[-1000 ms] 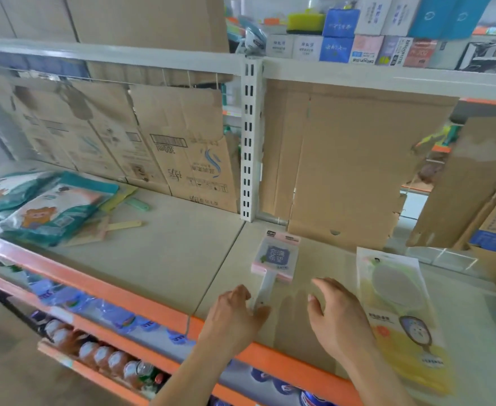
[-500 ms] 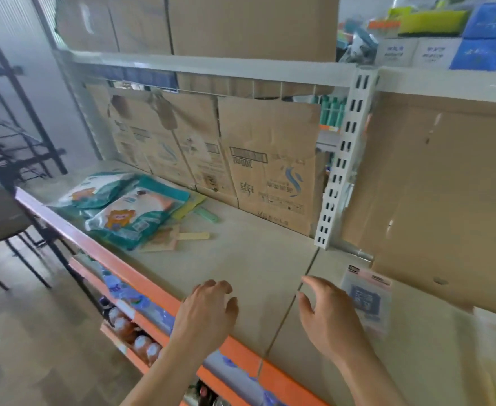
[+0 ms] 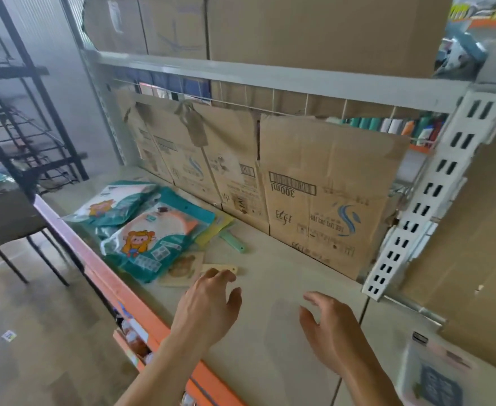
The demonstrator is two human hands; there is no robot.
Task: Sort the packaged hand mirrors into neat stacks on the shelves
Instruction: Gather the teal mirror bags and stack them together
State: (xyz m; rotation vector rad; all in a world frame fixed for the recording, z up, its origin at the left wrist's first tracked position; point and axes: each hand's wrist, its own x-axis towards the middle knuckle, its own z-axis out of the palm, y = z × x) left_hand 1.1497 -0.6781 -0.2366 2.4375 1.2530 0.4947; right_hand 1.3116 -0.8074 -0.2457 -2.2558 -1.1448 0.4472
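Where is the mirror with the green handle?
In the head view the green-handled mirror lies on the shelf left of centre, its handle poking out from under the teal cartoon packages, just in front of the cardboard backing.

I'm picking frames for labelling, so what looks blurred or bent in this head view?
Head view: the pink packaged mirror at the lower right is smeared by motion; both empty hands, left hand and right hand, are slightly soft; the white upright leans from wide-angle distortion; the teal packages stay readable.
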